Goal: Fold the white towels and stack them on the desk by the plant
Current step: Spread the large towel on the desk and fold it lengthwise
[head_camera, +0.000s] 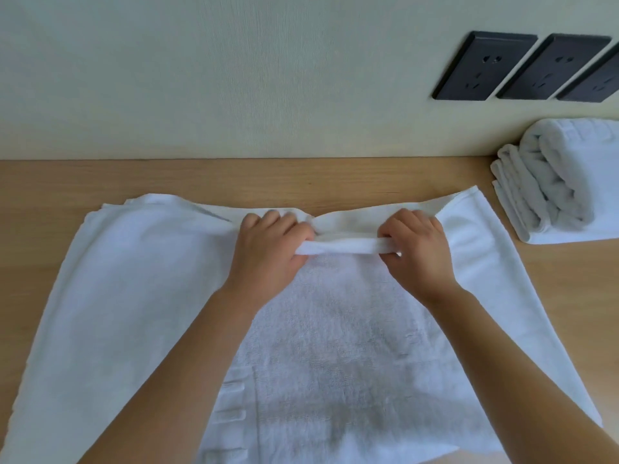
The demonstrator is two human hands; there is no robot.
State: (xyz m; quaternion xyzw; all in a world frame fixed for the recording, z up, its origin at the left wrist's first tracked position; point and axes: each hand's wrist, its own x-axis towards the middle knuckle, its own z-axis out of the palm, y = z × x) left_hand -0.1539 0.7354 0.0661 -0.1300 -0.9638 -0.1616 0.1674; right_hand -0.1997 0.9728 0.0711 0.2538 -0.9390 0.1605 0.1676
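Towel [335, 346]: lying spread over the wooden surface [234, 179], white, with its side parts fanning out left and right and its near part running off the bottom of the view.
Far edge [348, 246]: being gathered into a narrow rolled band that is stretching level between the two grips, over the towel's textured middle.
Left grip [268, 252]: curling its fingers and thumb round the left end of the band and pinching it, knuckles facing up.
Right grip [418, 252]: pinching the right end of the same band in the same way, fingers curling over the top and thumb tucking beneath.
Forearms: reaching in bare from the lower corners, crossing over the towel.
Folded stack [552, 182]: sitting at the right end of the surface against the wall [234, 78], near the spread towel's far right corner but apart from it.
Socket plates [485, 67]: dark, hanging in a row on the pale wall above the stack.
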